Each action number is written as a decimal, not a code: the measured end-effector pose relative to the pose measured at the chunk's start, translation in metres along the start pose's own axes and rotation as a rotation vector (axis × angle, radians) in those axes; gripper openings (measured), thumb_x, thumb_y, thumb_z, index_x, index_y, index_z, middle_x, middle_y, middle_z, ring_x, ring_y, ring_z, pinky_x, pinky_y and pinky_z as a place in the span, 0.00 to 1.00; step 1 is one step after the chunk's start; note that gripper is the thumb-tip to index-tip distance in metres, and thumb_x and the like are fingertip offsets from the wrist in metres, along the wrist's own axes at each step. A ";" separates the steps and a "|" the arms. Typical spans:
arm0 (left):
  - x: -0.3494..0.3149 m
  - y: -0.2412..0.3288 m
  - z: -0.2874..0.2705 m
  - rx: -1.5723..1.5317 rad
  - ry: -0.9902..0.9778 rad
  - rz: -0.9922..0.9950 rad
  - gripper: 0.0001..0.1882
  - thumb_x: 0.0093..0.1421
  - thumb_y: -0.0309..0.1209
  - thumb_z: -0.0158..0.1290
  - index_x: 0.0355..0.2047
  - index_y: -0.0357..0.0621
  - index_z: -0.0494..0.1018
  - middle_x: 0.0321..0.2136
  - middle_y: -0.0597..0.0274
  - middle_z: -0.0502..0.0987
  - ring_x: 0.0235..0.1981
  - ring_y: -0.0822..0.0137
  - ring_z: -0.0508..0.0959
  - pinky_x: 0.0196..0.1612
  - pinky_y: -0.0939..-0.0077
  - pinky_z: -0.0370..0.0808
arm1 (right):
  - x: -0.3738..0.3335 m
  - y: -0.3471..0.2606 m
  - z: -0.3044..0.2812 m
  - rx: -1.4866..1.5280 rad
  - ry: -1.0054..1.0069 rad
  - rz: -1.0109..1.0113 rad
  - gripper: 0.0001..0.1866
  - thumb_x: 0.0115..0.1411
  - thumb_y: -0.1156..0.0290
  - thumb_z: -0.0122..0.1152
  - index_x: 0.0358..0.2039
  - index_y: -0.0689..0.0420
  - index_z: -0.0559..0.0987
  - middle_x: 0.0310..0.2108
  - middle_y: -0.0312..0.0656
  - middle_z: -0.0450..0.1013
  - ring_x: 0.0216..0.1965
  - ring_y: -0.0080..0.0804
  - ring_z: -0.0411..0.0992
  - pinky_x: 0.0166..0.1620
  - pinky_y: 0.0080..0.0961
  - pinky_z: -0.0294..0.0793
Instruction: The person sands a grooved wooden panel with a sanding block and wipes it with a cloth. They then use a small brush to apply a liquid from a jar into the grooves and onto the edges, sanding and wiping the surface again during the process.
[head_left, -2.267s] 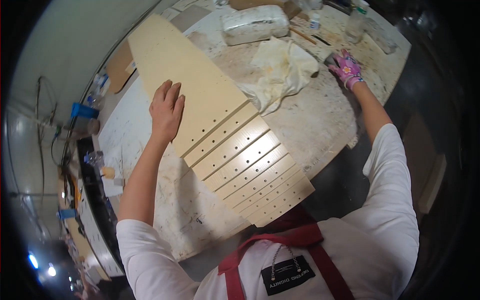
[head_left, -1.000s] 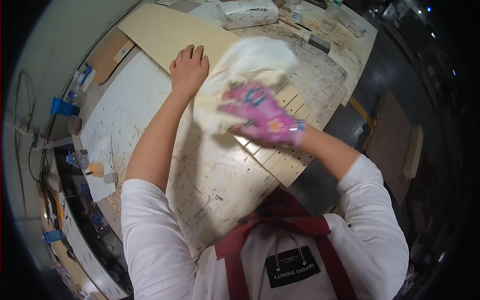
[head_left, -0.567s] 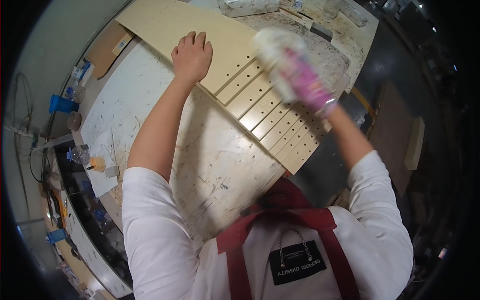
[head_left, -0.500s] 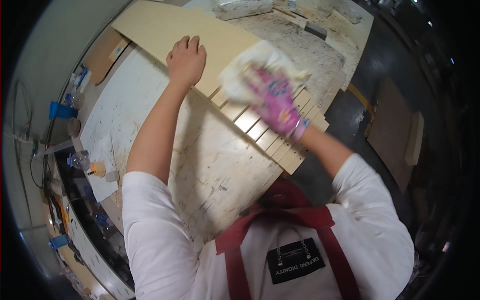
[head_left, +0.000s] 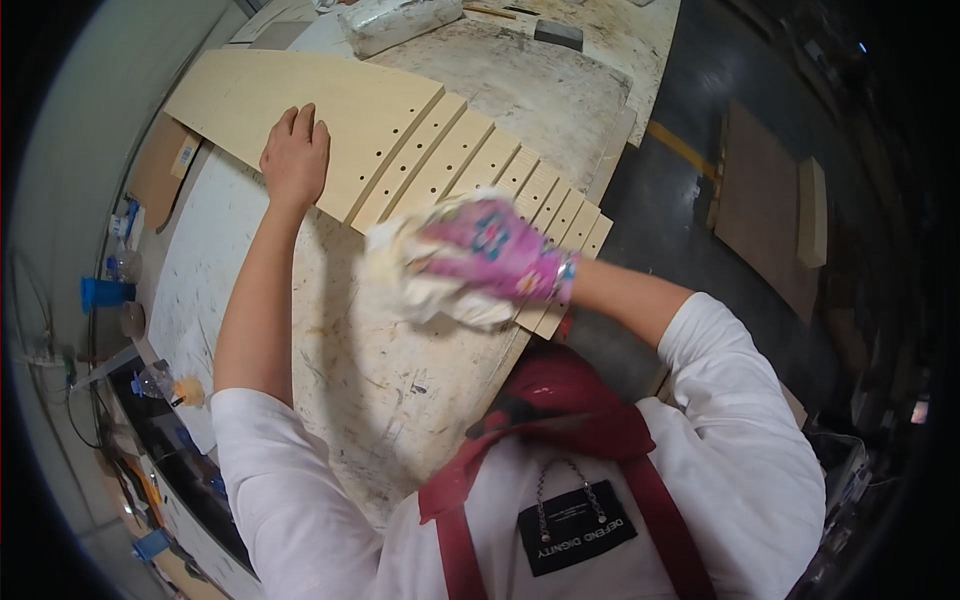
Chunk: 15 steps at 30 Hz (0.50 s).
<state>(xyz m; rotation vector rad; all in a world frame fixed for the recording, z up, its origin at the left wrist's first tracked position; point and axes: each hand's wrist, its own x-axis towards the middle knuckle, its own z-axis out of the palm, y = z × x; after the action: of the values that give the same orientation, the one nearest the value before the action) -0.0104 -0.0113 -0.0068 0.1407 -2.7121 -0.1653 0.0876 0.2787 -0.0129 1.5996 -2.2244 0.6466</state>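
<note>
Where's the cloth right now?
In the head view, the cloth is just left of centre, in the gloved right hand, at the lower-left edge of the board's grooved end.

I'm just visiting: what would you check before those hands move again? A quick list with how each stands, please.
1. Left hand lying on the pale board: ok, beyond the grooved part.
2. Right hand has hold of the white cloth: ok, it is bunched under the glove.
3. Cloth lies wholly within the board's outline: not ok, it hangs past the near long edge.
4. Both hands gloved: not ok, only the right is.
5. Grey block clear of the board: ok, it sits apart, farther back.
6. Grooves and holes free of dust: cannot tell, too small.
</note>
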 end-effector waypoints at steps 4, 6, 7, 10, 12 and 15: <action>0.005 0.000 0.004 -0.006 0.051 0.117 0.24 0.62 0.44 0.39 0.56 0.51 0.66 0.56 0.56 0.66 0.58 0.57 0.65 0.58 0.62 0.62 | -0.102 0.168 -0.039 -0.010 -0.117 0.693 0.14 0.55 0.70 0.56 0.43 0.53 0.78 0.34 0.43 0.77 0.35 0.37 0.76 0.42 0.30 0.76; 0.004 0.001 0.005 -0.034 -0.023 0.012 0.24 0.62 0.44 0.37 0.56 0.52 0.66 0.58 0.56 0.64 0.60 0.58 0.63 0.60 0.57 0.57 | -0.119 0.180 -0.065 -0.087 0.157 0.995 0.16 0.54 0.66 0.57 0.44 0.53 0.78 0.37 0.43 0.76 0.41 0.37 0.74 0.43 0.30 0.76; 0.009 0.001 0.005 -0.035 -0.019 -0.003 0.24 0.62 0.44 0.37 0.56 0.52 0.66 0.58 0.56 0.64 0.60 0.58 0.63 0.60 0.57 0.57 | -0.103 0.162 -0.088 -0.231 0.153 0.949 0.16 0.55 0.65 0.56 0.44 0.53 0.78 0.38 0.43 0.76 0.43 0.38 0.74 0.44 0.30 0.75; -0.001 -0.006 -0.001 -0.045 -0.028 0.002 0.25 0.62 0.45 0.37 0.56 0.52 0.66 0.58 0.56 0.64 0.60 0.57 0.63 0.60 0.57 0.58 | -0.019 0.088 -0.053 -0.302 0.208 0.311 0.17 0.57 0.62 0.53 0.46 0.50 0.76 0.45 0.43 0.73 0.48 0.40 0.71 0.50 0.36 0.72; 0.000 -0.007 0.002 -0.045 -0.033 -0.006 0.25 0.62 0.45 0.37 0.56 0.52 0.66 0.58 0.56 0.64 0.60 0.57 0.63 0.60 0.58 0.58 | 0.010 0.052 0.005 -0.268 0.227 0.105 0.18 0.57 0.61 0.53 0.48 0.47 0.75 0.50 0.42 0.70 0.51 0.40 0.69 0.52 0.39 0.71; 0.007 -0.004 0.000 -0.053 -0.030 0.022 0.25 0.62 0.45 0.37 0.57 0.52 0.66 0.58 0.56 0.64 0.60 0.58 0.63 0.60 0.58 0.57 | 0.003 0.088 0.017 -0.265 0.227 0.125 0.17 0.58 0.61 0.52 0.48 0.44 0.76 0.50 0.42 0.70 0.50 0.40 0.70 0.52 0.37 0.70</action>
<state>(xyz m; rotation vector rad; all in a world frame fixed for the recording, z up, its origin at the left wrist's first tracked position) -0.0159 -0.0163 -0.0045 0.0933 -2.7350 -0.2338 0.0031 0.2908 -0.0406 1.2051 -2.1499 0.5117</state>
